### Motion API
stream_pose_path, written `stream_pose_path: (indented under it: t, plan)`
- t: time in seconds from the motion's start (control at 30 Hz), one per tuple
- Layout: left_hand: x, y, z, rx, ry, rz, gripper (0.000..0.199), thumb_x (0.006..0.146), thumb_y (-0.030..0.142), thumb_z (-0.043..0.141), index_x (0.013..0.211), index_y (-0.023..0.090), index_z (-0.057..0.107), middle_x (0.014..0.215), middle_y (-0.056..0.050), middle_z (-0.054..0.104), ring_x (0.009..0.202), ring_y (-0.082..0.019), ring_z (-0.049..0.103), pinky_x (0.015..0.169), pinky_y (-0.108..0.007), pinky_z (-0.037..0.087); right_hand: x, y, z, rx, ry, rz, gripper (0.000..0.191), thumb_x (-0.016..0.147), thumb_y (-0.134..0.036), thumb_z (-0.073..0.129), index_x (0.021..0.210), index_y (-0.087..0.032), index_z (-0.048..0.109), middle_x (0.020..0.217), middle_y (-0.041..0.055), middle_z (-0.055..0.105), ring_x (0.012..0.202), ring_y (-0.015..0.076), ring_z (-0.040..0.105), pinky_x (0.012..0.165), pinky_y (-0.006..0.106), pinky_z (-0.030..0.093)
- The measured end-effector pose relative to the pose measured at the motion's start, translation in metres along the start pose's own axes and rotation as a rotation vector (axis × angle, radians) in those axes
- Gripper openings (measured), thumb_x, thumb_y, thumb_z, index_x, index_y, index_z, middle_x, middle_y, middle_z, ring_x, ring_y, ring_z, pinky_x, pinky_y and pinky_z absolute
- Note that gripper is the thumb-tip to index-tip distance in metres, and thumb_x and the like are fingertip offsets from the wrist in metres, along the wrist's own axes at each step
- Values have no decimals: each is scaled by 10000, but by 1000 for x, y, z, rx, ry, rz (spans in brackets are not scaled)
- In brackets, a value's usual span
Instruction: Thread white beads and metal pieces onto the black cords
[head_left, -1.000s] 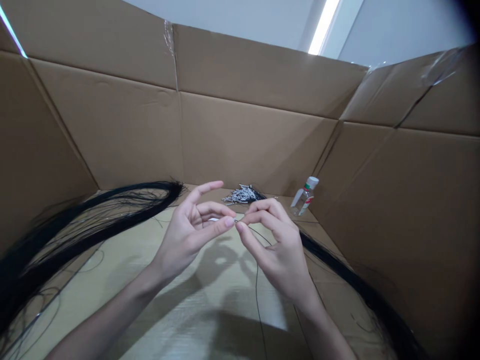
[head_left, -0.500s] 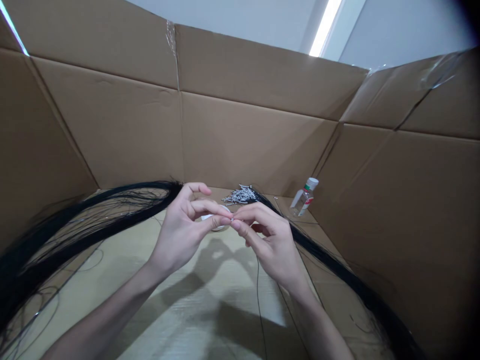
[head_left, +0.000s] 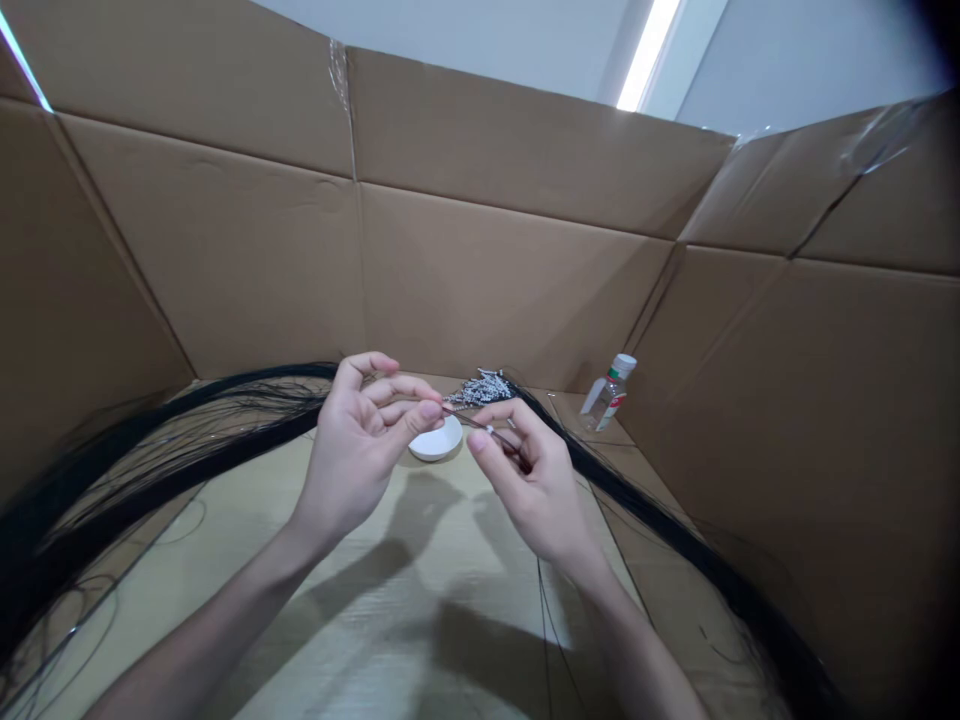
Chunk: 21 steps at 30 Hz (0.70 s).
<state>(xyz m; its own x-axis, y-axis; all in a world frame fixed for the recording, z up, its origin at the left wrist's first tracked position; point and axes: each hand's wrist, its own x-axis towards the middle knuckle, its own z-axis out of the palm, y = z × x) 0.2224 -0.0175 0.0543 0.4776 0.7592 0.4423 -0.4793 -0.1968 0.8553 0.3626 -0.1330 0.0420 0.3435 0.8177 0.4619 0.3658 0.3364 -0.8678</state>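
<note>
Head view: dark cord [head_left: 460, 415] between left hand [head_left: 356, 440] and right hand [head_left: 534, 485]

clear white-capped bottle [head_left: 606, 398] near cardboard walls [head_left: 510, 280]

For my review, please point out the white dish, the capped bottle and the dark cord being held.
White dish [head_left: 437, 440]: head view, bare inner surface.
Capped bottle [head_left: 604, 402]: head view, middle of its body.
Dark cord [head_left: 462, 416]: head view, exposed stretch.
</note>
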Motion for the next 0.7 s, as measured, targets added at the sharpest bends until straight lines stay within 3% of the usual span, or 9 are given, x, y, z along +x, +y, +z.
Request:
stream_pose_path:
  t: [0.1,0.17,0.3,0.5,0.63,0.7]
  plan:
    - [-1,-1,4,14,20,25,527,831,164,845,1183,223,458,910,7,759,806,-132,759,759,-223,623,2,0,2,19,34,-55,148,1014,-352,656,1010,-212,702,871,14,711,687,115,603,590,228,439]
    - [-1,-2,5,19,32,40,590,830,152,843,1264,232,452,934,5,756,815,-136,762,773,-229,630,2,1,4,15,71,-85,149,1015,-338,655,1020,-218,743,916,28,744,719,124,634,622,240,478]
    - [-7,-6,10,34,62,61,700,833,150,842,1368,274,408,1079,-14,740,846,-150,774,777,-251,641,2,3,8,22,190,-73,181,990,-363,680,968,-204,764,686,-10,654,506,90,471,469,227,373]
    - [-15,-13,17,54,55,124,636,887,193,808,1377,280,412,1157,-20,712,876,-135,764,831,-258,624,4,5,13,84,253,-44,200,938,-377,730,881,-185,740,546,-49,517,455,79,407,425,208,308]
    - [20,-42,-3,194,-22,163,439,997,351,675,1359,217,466,1219,-87,705,1071,-188,726,957,-335,586,7,3,9,43,287,-55,208,925,-369,728,836,-182,710,527,-60,470,459,79,383,428,209,288]
    - [48,-70,-20,458,-113,80,336,1058,409,534,1307,183,525,1281,-118,688,1200,-201,669,1057,-359,526,8,3,5,26,289,-63,224,938,-391,711,848,-187,695,529,-61,465,455,83,381,420,213,290]
